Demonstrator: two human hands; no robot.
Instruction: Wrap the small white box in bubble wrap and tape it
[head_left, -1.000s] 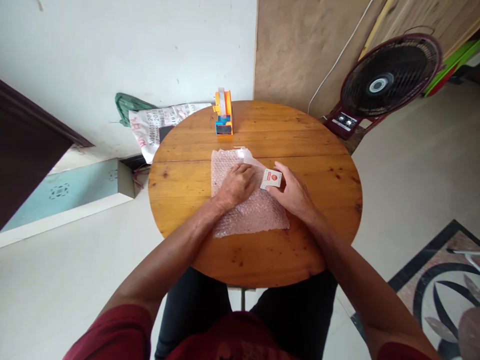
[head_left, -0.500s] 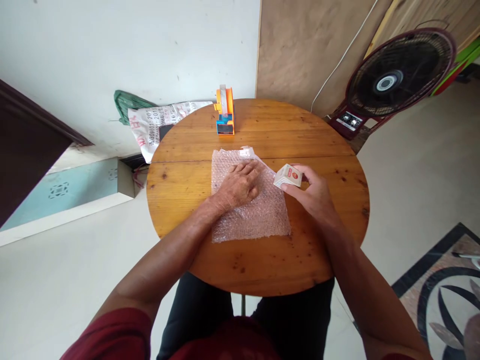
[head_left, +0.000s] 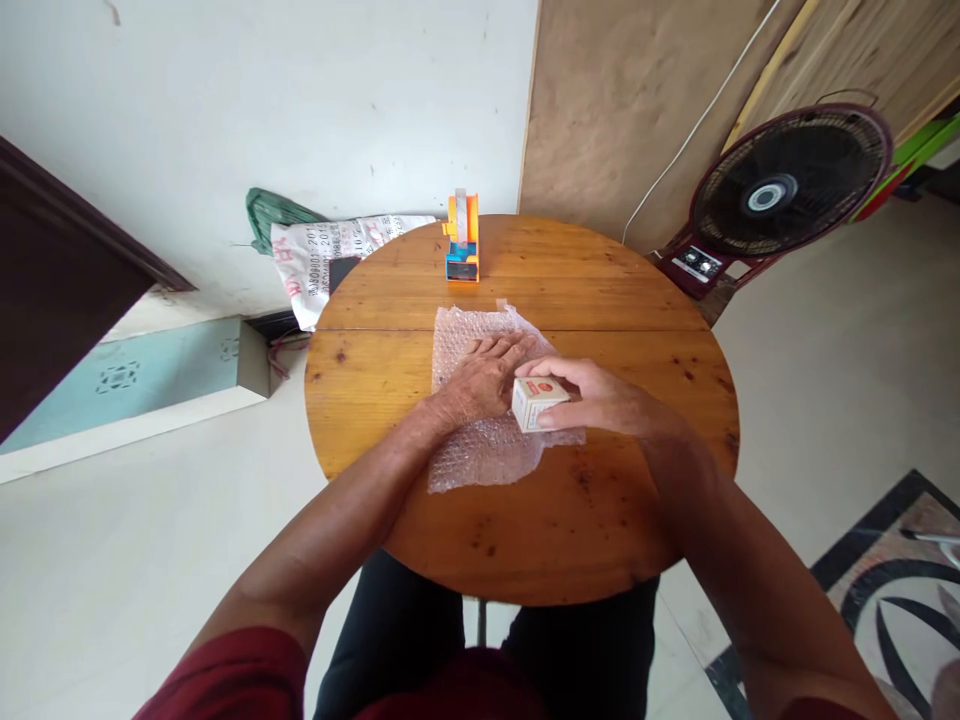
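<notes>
A sheet of bubble wrap (head_left: 480, 455) lies on the round wooden table (head_left: 375, 390). Flat on top of it rests my left hand (head_left: 487, 378), fingers stretched out and pointing up and to the right. My right hand (head_left: 596, 395) grips a small white box with red print (head_left: 536, 402) between thumb and fingers. The box is over the bubble wrap, close beside my left hand; whether it touches the wrap cannot be told. Part of the wrap's right side is hidden under my right hand.
An orange and blue tape dispenser (head_left: 463, 240) stands near the table's back edge. Behind the table on the left is a printed white sack (head_left: 300, 262). A dark red fan (head_left: 780, 195) stands at the back right.
My right hand has moved left with the box, from the wrap's right edge to beside my left hand. The wrap's right side now looks bent. The camera view has shifted slightly.
</notes>
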